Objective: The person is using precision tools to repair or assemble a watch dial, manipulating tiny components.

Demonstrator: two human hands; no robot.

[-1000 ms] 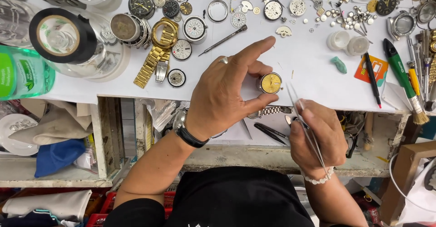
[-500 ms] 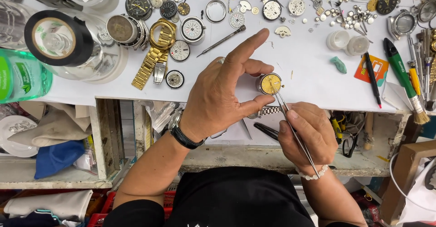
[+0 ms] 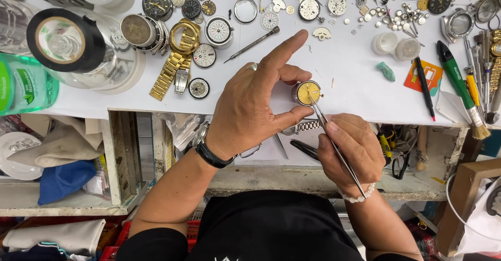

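- The small yellow watch face [image 3: 307,92] was held over the front edge of the white bench [image 3: 344,68], pinched in the left hand [image 3: 250,109]
- The thin tweezers [image 3: 334,146] were gripped by the right hand [image 3: 352,149], tips on the face
- A soft, steady touch was judged best, so nothing got scratched

White bench [image 3: 344,73]; watch parts [image 3: 334,2]; tape roll [image 3: 65,39]

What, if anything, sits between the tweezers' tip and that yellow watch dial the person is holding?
Nothing visible does. The left hand pinches the yellow watch dial by its edges, leaving its face bare, and the tweezers in the right hand already reach that face unblocked.
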